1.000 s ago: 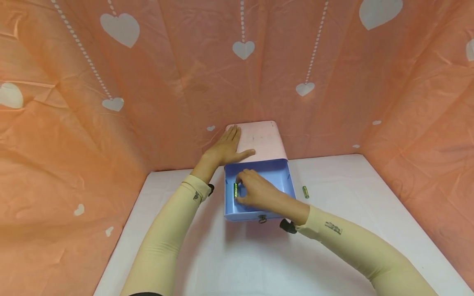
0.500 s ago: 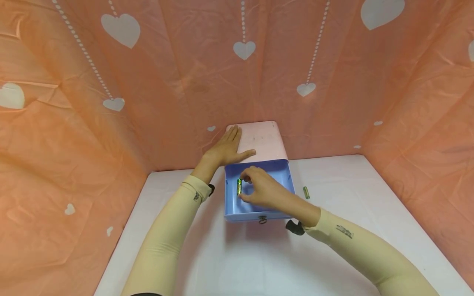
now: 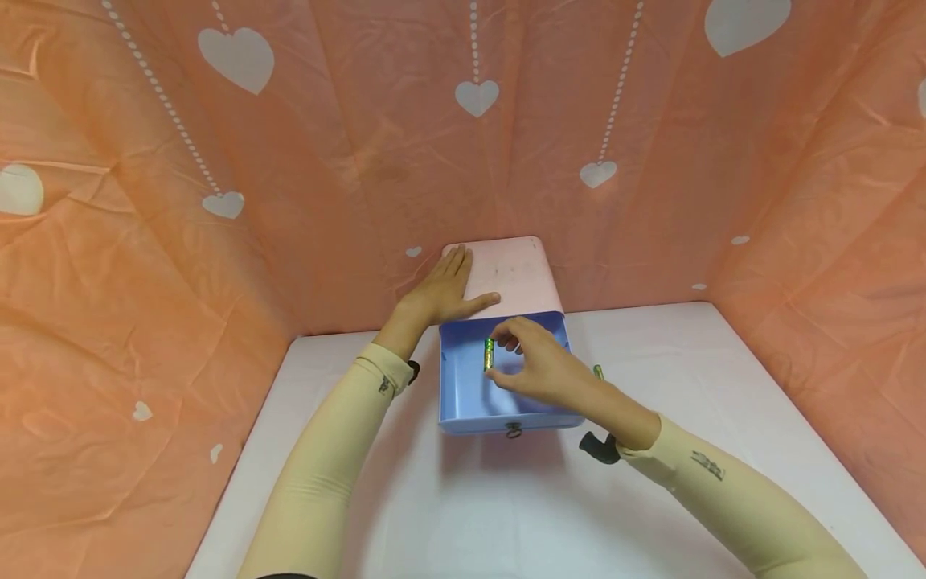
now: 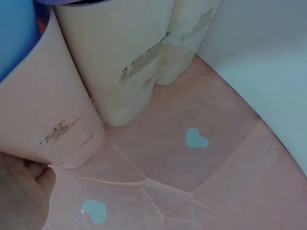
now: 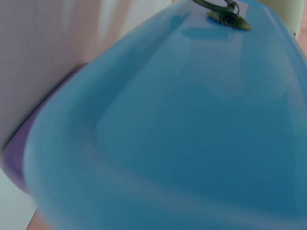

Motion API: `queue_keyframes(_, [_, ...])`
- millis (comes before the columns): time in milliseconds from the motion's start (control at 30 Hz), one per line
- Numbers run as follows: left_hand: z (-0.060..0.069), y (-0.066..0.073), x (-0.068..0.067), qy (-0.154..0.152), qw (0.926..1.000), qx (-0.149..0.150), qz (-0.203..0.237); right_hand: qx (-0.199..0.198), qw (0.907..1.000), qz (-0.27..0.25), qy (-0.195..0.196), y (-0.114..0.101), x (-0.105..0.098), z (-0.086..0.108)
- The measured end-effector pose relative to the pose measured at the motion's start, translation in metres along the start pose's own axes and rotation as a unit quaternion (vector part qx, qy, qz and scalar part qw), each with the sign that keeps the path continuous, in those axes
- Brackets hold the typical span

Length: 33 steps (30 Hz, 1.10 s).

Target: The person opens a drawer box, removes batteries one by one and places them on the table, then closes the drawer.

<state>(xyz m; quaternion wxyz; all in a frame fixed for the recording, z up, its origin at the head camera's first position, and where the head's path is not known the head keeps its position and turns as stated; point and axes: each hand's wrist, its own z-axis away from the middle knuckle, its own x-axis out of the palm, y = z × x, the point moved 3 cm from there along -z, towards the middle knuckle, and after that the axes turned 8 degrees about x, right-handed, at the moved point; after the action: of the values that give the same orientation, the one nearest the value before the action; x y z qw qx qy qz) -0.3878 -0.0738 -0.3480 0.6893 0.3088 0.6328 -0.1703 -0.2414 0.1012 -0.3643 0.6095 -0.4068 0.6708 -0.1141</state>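
Observation:
A small green battery (image 3: 489, 355) is pinched upright in the head view between the thumb and fingers of my right hand (image 3: 553, 366), above the pulled-out blue drawer (image 3: 470, 424). The drawer belongs to a small cabinet with a pale pink top (image 3: 515, 277). My left hand (image 3: 437, 293) lies flat on that top's left side, thumb spread. In the left wrist view, part of the left hand (image 4: 24, 196) shows against the cabinet's side (image 4: 62, 110). The right wrist view is filled by the blue drawer front (image 5: 192, 120) with its ring pull (image 5: 230, 19); the right hand is hidden there.
Another green battery (image 3: 598, 371) lies on the white table (image 3: 651, 354) right of the drawer, partly covered by the right forearm. An orange cloth backdrop (image 3: 391, 185) with white hearts stands behind the cabinet and along both sides.
My right hand has lifted the battery from the drawer's left side and carried it rightward and away from the drawer floor. My left hand has stayed in place.

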Motion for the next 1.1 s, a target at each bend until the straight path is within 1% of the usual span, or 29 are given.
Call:
queue_keyframes(167, [0.0,0.0,0.001,0.001,1.0,0.0,0.003,-0.026,0.9995,-0.005,0.019,0.006,-0.011,0.004])
queue_keyframes(367, [0.0,0.0,0.002,0.001,0.9999,-0.002,0.01,-0.029,0.9993,-0.003,0.024,0.016,-0.024,0.009])
queue_keyframes(567, [0.0,0.0,0.002,-0.001,1.0,-0.002,0.009,-0.042,0.9984,-0.011,0.036,0.028,-0.035,0.012])
queue_keyframes(667, [-0.001,-0.001,0.002,-0.001,1.0,-0.001,0.008,-0.046,0.9982,-0.014,0.035,0.034,-0.039,0.014])
queue_keyframes(900, [0.0,-0.002,0.002,-0.001,1.0,-0.001,0.009,-0.054,0.9977,-0.003,0.04,0.048,-0.047,0.019])
queue_keyframes(1100, [0.0,-0.002,0.001,-0.004,1.0,0.001,0.009,-0.066,0.9959,0.013,0.061,0.06,-0.055,0.023])
